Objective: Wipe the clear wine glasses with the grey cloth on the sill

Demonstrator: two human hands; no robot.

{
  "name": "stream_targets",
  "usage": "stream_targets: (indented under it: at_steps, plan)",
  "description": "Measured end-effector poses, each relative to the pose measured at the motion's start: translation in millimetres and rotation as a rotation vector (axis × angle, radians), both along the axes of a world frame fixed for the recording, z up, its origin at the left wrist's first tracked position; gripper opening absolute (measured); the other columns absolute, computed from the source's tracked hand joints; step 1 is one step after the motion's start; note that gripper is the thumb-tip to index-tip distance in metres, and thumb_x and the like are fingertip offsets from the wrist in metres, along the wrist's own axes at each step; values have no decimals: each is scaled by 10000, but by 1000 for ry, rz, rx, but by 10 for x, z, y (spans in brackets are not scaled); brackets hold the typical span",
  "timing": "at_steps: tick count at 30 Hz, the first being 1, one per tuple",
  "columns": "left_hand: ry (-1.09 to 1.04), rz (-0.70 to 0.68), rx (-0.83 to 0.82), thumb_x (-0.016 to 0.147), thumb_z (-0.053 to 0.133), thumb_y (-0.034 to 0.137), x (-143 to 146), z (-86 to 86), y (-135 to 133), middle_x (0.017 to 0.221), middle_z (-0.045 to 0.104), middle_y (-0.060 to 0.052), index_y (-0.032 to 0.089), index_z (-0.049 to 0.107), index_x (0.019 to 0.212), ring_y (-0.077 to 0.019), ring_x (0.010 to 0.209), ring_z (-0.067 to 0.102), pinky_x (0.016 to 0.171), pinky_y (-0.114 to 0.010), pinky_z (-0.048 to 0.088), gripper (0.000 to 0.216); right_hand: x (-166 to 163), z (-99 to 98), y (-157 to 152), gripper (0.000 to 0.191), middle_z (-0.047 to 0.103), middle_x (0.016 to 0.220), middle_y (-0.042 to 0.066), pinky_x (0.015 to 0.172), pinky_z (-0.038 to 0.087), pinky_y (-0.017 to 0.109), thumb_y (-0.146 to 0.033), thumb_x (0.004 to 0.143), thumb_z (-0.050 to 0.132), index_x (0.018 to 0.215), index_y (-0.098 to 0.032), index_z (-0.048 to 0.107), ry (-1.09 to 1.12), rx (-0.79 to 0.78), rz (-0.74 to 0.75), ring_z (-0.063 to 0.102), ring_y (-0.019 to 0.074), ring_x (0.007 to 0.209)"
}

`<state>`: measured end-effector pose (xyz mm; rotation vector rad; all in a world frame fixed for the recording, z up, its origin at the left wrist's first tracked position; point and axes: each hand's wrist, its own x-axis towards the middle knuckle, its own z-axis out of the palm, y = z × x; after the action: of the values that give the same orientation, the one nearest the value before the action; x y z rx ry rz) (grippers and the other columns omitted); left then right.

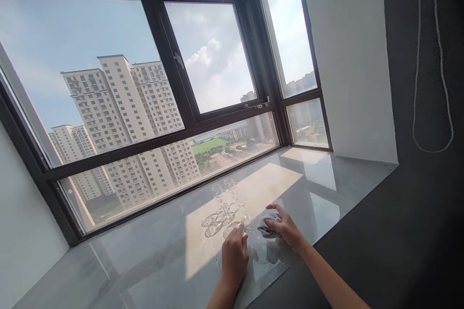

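Note:
My left hand (235, 255) rests on the grey marble sill (145, 256), its fingers closed round the stem or base of a clear wine glass (246, 224) lying or tilted there. My right hand (286, 228) presses a crumpled grey cloth (267, 222) against that glass, fingers curled over the cloth. Three more clear wine glasses (224, 195) stand upright just beyond, in the sunlit patch, casting shadows toward the left.
A large dark-framed window (174, 82) runs along the far side of the sill, with a white wall (348, 67) at its right end. A dark wall with a hanging bead cord (431, 106) lies to the right. Tall apartment blocks show outside.

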<state>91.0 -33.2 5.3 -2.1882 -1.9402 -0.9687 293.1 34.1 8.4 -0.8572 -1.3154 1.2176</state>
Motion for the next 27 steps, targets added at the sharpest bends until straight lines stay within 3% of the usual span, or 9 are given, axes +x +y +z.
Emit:
stream_targets:
  at_steps: [4, 10, 15, 21, 27]
  plan:
    - [15, 17, -23, 925, 413, 211, 14, 13, -18, 1105, 689, -132, 187, 632, 1253, -268, 1019, 641, 853, -363, 503, 395, 2, -12, -4, 510, 523, 716, -41, 520, 388, 243, -396, 673, 691, 1122, -197, 554, 50, -28, 131, 522, 123, 570]
    - [63, 65, -23, 905, 424, 185, 54, 63, -29, 976, 699, -114, 200, 685, 1148, -250, 930, 649, 790, -335, 488, 357, 17, -26, -6, 533, 489, 676, -54, 470, 345, 216, -420, 681, 716, 1141, -192, 576, 96, -17, 203, 476, 104, 540]
    - [165, 107, -58, 864, 483, 148, 105, 113, -49, 934, 683, -86, 219, 706, 1094, -236, 926, 617, 788, -310, 444, 328, 18, -4, 16, 577, 540, 708, -16, 477, 379, 238, -448, 667, 740, 1148, -167, 589, 153, -17, 33, 513, 122, 556]
    - [202, 3, -46, 832, 528, 119, 145, 165, -93, 796, 637, -42, 243, 704, 847, -213, 864, 556, 726, -291, 389, 216, -4, -10, 86, 509, 607, 737, 23, 602, 473, 301, -433, 662, 736, 1061, -145, 610, 151, 7, -157, 587, 175, 659]
    - [149, -58, -10, 852, 544, 159, 138, 155, -75, 829, 633, -49, 240, 655, 788, -224, 895, 550, 758, -312, 408, 151, -19, -54, 133, 457, 632, 789, 48, 611, 479, 312, -437, 675, 691, 1023, -153, 608, 80, -4, -234, 616, 204, 693]
